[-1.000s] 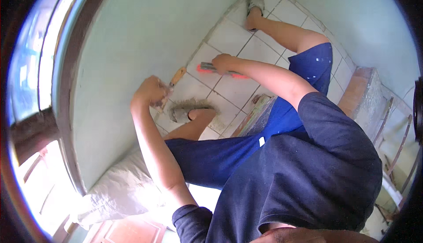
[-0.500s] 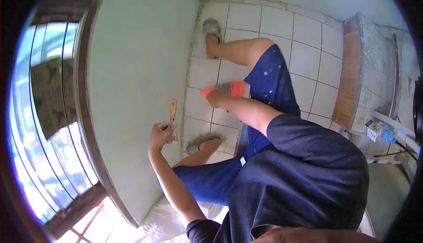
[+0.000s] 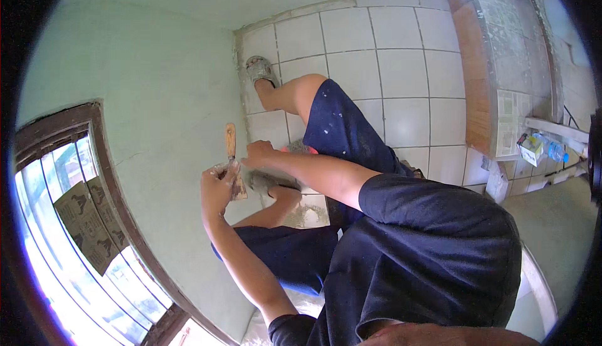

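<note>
"Scraper point(image 3: 231, 146) where?"
"Left of centre, beside the green wall point(image 3: 166, 120), wooden handle pointing far. Left hand point(image 3: 217, 186): fingers clamped on it near the blade."
"Right hand point(image 3: 258, 152)?"
"Just right of the handle. Can't tell finger state. Red-and-grey tool point(image 3: 300, 148) partly hidden behind right forearm point(image 3: 320, 173)."

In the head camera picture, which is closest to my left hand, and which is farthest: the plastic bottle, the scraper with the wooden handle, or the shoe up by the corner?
Nearest to your left hand first:
1. Scraper: held in that hand.
2. Shoe: farther up, near the corner.
3. Plastic bottle: farthest, way over on the right.
</note>
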`<act>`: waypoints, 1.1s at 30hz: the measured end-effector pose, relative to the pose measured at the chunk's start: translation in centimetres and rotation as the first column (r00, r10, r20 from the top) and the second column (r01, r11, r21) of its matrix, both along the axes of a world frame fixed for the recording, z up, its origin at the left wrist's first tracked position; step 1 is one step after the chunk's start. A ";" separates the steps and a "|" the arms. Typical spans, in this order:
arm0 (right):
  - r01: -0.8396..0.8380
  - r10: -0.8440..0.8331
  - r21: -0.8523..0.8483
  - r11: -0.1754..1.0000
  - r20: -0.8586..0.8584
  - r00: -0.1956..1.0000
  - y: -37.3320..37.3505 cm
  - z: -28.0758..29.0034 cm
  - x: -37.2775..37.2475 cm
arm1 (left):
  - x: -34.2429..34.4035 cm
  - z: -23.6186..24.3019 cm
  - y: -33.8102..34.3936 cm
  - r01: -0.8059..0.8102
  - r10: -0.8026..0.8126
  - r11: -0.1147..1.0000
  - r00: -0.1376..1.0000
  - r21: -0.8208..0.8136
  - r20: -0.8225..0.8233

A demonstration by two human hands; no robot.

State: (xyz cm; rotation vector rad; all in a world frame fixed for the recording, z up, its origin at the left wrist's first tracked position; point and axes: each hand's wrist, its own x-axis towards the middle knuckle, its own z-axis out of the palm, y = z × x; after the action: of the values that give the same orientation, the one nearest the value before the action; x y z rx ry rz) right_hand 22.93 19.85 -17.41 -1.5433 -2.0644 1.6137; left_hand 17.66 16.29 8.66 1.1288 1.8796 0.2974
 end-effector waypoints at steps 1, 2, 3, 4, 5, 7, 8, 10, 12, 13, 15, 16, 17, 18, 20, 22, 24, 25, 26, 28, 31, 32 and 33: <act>0.042 -0.042 -0.003 0.999 -0.018 0.999 -0.1 -1.2 -0.1 | -0.1 -0.6 0.4 0.009 -0.009 1.000 1.000 0.015 -0.011; 0.055 -0.056 -0.014 0.998 -0.033 0.998 -0.1 -2.7 -0.2 | -0.4 -1.4 0.9 0.016 -0.016 0.999 1.000 0.032 0.008; 0.044 -0.045 -0.023 0.999 -0.041 0.998 0.0 -4.3 -0.1 | -0.7 -2.4 1.3 0.012 -0.014 0.999 0.999 0.049 0.053; 0.114 -0.114 0.003 0.993 -0.024 0.993 0.3 -6.0 0.1 | -1.0 -3.4 1.6 0.037 -0.039 0.998 0.999 0.054 0.028; 0.160 -0.160 0.031 0.987 -0.002 0.987 0.7 -7.6 0.3 | -1.4 -4.4 2.0 0.053 -0.055 0.997 0.998 0.058 0.029; 0.170 -0.172 0.039 0.985 0.057 0.983 1.7 -10.0 1.1 | -2.3 -6.2 2.3 0.072 -0.073 0.995 0.997 0.074 0.000; 0.140 -0.141 0.016 0.990 0.095 0.985 2.4 -10.6 1.4 | -2.7 -6.9 2.3 0.078 -0.076 0.993 0.997 0.086 -0.029; -0.039 0.035 0.043 0.998 0.098 0.995 3.9 -10.5 1.8 | -3.7 -7.8 2.5 0.094 -0.084 0.986 0.994 0.135 -0.073; 0.175 -0.230 -0.246 0.953 -0.217 0.949 5.2 -8.7 1.7 | -4.5 -8.0 2.6 0.099 -0.087 0.982 0.993 0.163 -0.079; 0.317 -0.625 -0.637 0.703 -0.339 0.703 5.8 -7.2 1.6 | -4.9 -8.0 2.5 0.109 -0.091 0.973 0.991 0.201 -0.100; 0.273 -0.671 -0.680 0.680 -0.429 0.605 6.9 -3.6 1.5 | -5.5 -7.9 2.1 0.064 -0.047 0.975 0.995 0.212 -0.083; 0.227 -0.712 -0.743 0.630 -0.435 0.551 7.3 -1.6 1.6 | -5.7 -7.8 1.8 0.038 -0.031 0.974 0.999 0.222 -0.038; 0.167 -0.782 -0.828 0.535 -0.410 0.470 7.7 0.3 1.8 | -5.9 -7.8 1.6 0.008 -0.012 0.972 1.000 0.237 0.015; 0.162 -0.789 -0.843 0.513 -0.388 0.476 8.0 2.1 2.0 | -6.1 -7.9 1.4 -0.024 0.011 0.973 0.998 0.229 0.059; 0.137 -0.771 -0.815 0.563 -0.459 0.440 8.1 5.2 2.3 | -6.8 -8.1 0.9 -0.013 0.009 0.968 1.000 0.251 0.015; 0.154 -0.779 -0.811 0.565 -0.463 0.422 7.8 7.6 2.2 | -7.9 -8.0 0.3 0.011 -0.003 0.972 0.999 0.234 -0.033; 0.138 -0.642 -0.680 0.720 -0.577 0.505 7.4 9.4 1.7 | -8.9 -8.0 0.1 0.057 -0.044 0.979 0.997 0.196 -0.068; 0.166 -0.608 -0.639 0.751 -0.572 0.550 7.3 10.1 1.4 | -9.4 -7.9 -0.1 0.044 -0.035 0.979 0.998 0.201 -0.047; 0.131 -0.514 -0.563 0.816 -0.602 0.611 7.1 10.7 1.0 | -9.8 -7.8 -0.2 0.034 -0.029 0.978 0.999 0.205 -0.026; 0.082 -0.345 -0.420 0.904 -0.601 0.721 6.6 11.7 0.5 | -10.5 -7.7 -0.7 0.031 -0.026 0.975 0.999 0.220 -0.026; 0.080 -0.388 -0.458 0.885 -0.631 0.672 5.9 12.7 0.4 | -10.5 -7.7 -0.6 0.057 -0.035 0.965 0.995 0.256 -0.090; 0.122 -0.430 -0.472 0.873 -0.626 0.650 5.6 12.9 0.5 | -10.4 -7.8 -0.7 0.061 -0.032 0.961 0.993 0.269 -0.114; 0.099 -0.395 -0.449 0.888 -0.634 0.665 5.4 13.0 0.8 | -10.4 -7.9 -0.5 0.079 -0.045 0.960 0.991 0.270 -0.129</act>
State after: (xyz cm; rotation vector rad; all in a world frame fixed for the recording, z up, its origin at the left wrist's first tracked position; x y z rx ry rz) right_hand 23.71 25.27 -4.41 -0.9420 -1.1081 2.1187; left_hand 7.29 15.78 0.78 1.4181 1.9464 0.4746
